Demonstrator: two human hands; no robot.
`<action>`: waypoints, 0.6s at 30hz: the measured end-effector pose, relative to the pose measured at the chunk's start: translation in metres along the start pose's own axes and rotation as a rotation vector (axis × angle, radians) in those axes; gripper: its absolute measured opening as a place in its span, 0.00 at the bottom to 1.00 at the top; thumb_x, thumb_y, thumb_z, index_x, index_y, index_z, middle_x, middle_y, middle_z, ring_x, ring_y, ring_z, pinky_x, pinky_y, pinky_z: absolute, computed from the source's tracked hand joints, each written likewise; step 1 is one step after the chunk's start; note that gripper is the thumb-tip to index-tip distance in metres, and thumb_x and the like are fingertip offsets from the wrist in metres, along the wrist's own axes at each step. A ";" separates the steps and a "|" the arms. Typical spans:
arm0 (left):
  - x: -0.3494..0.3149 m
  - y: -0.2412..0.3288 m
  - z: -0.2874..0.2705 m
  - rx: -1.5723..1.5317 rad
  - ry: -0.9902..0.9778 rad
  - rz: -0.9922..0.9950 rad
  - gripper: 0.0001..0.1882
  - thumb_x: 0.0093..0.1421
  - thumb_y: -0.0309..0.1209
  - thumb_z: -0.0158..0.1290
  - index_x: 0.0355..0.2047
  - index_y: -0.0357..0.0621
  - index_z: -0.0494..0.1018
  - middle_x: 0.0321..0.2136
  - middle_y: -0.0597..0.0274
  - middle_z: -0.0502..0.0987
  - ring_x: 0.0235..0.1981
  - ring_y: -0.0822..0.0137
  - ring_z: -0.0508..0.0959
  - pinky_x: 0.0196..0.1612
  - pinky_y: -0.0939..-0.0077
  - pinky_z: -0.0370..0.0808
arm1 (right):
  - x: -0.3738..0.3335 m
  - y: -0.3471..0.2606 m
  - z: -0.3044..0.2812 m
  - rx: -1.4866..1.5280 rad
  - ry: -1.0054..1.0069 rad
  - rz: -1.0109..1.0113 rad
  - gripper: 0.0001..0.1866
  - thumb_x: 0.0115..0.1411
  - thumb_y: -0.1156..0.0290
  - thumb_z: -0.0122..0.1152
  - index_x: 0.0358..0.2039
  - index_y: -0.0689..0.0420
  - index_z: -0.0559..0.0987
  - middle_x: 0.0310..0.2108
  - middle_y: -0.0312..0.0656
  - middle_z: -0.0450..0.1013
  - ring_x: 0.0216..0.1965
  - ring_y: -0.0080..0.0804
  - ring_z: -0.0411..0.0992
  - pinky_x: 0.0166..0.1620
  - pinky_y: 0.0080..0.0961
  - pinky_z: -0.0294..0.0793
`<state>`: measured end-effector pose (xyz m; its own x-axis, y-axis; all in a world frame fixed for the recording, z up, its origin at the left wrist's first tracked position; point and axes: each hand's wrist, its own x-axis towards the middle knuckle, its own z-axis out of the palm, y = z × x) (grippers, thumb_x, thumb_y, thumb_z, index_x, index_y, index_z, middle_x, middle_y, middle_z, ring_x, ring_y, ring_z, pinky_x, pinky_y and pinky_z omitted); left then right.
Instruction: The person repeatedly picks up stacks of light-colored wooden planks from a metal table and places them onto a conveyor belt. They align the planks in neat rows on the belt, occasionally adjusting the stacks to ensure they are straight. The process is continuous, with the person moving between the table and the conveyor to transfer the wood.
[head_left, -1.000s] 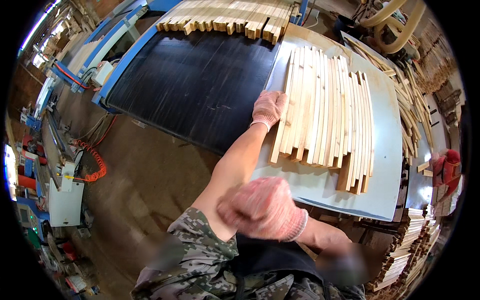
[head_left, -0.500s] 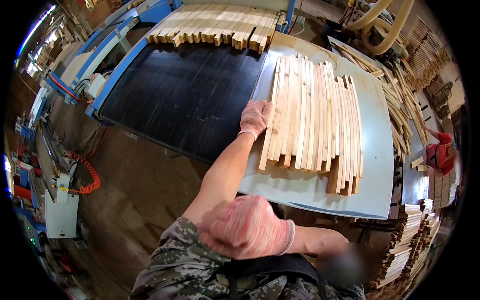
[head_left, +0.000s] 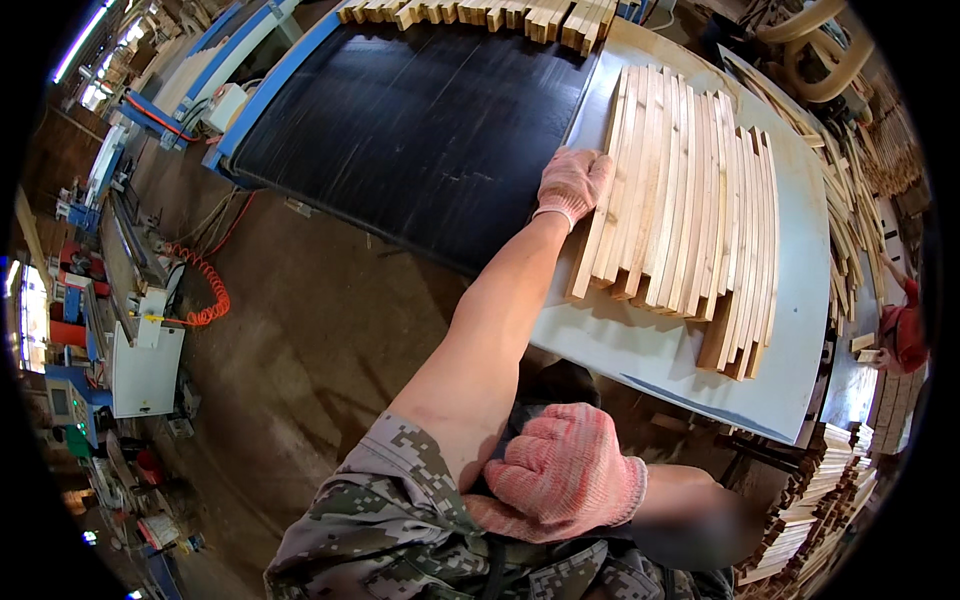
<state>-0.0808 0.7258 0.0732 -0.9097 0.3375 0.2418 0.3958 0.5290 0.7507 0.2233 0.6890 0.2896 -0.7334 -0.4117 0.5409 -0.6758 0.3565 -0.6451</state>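
My left hand (head_left: 573, 186), in a pink-and-white knit glove, reaches forward with its fingers closed against the long side of the leftmost wooden strip (head_left: 598, 235). That strip lies at the edge of a row of several pale strips (head_left: 690, 190), set side by side with uneven near ends. They rest on a smooth light-grey tabletop (head_left: 620, 335). Close to my body, my right hand (head_left: 560, 475) in a matching glove is curled into a fist beside the left sleeve. Its palm side is hidden, so anything inside cannot be seen.
A black conveyor belt (head_left: 410, 130) adjoins the table's left side, with more wooden pieces (head_left: 490, 14) at its far end. Loose strips (head_left: 845, 220) lie to the right, near a person in red (head_left: 902, 335). Stacked wood (head_left: 800, 510) stands at lower right; an orange coiled hose (head_left: 212, 300) hangs left.
The view has shifted, so table and strips appear farther right and higher. My right fist has moved off my left forearm, rightward and lower. My left hand stays at the leftmost strip.
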 end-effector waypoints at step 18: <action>0.002 0.002 -0.004 -0.003 -0.029 -0.004 0.27 0.71 0.53 0.44 0.44 0.48 0.86 0.44 0.50 0.85 0.54 0.44 0.77 0.62 0.55 0.73 | 0.029 0.005 -0.003 -0.076 -0.006 0.030 0.14 0.50 0.64 0.79 0.18 0.48 0.79 0.16 0.33 0.69 0.19 0.35 0.72 0.23 0.35 0.67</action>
<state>-0.0821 0.7238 0.0776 -0.9072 0.3581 0.2211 0.3920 0.5281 0.7533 0.1987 0.6813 0.3034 -0.7532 -0.4047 0.5186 -0.6573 0.4315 -0.6179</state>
